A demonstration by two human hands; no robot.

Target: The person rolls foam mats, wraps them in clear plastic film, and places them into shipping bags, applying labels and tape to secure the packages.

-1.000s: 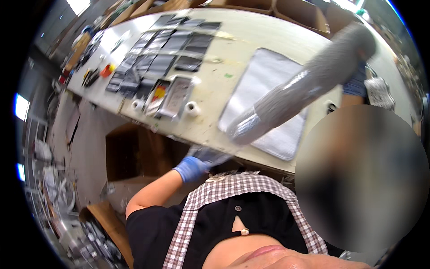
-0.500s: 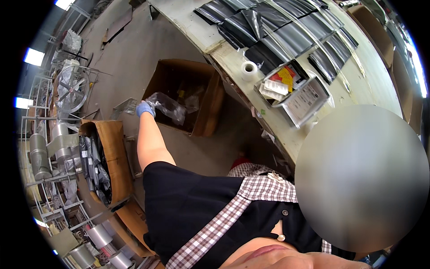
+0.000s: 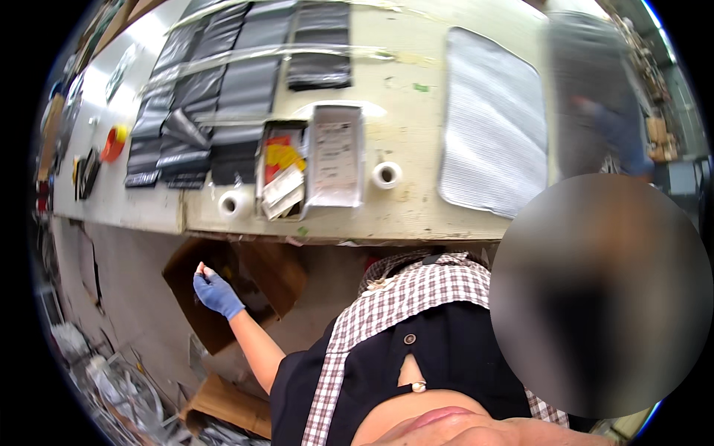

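Observation:
My left hand [image 3: 218,291], in a blue glove that leaves the fingertips bare, is over the open cardboard box [image 3: 277,276] on the floor beside the table. Its fingers reach forward, and no bag shows in them. Inside the box it is dark, and what lies there is hard to make out. My right hand is not in view; a round blurred patch covers the lower right.
On the table [image 3: 405,215] lie black plastic bags [image 3: 253,82] under clear strips, a small open box of labels [image 3: 282,182], two white rolls [image 3: 387,175], orange tape [image 3: 114,143] and a silvery padded sheet [image 3: 492,123]. Another carton [image 3: 227,407] stands at lower left.
The view has swung right toward the table. The clear plastic bag that hung from my left hand over the box no longer shows in the hand.

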